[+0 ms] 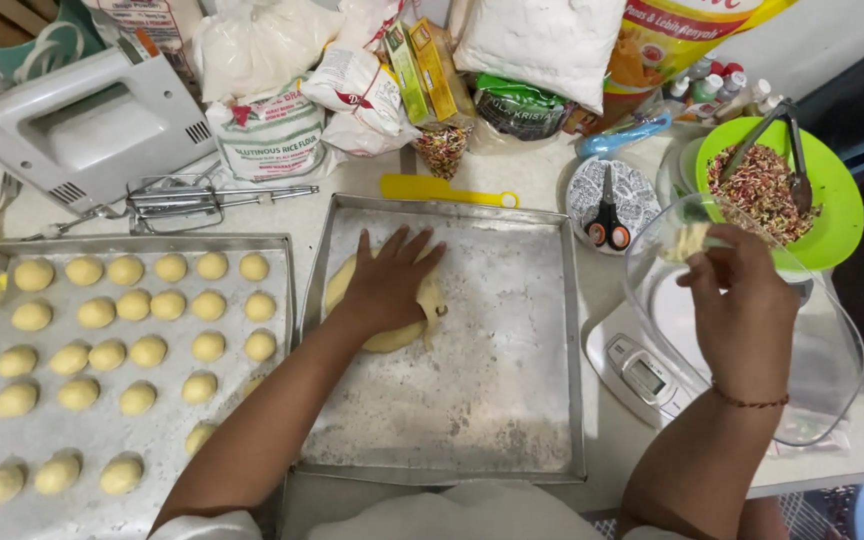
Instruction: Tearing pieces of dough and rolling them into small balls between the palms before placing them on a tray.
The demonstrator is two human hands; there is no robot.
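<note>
At frame centre, the left hand [389, 280] presses flat, fingers spread, on the dough mass [392, 305] in the floured tray [552, 340]. The right hand [742, 300] pinches a dough piece [690, 241] over the clear bowl [832, 400]; pinching evenly should keep portions uniform.

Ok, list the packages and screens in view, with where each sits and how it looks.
Flour bag: behind the trays, white, red and green print.
Knotted white bag: right of it.
Yellow-green boxes: back centre, upright.
Large white sack: back right.
Scale screen: small grey display under the clear bowl.
</note>
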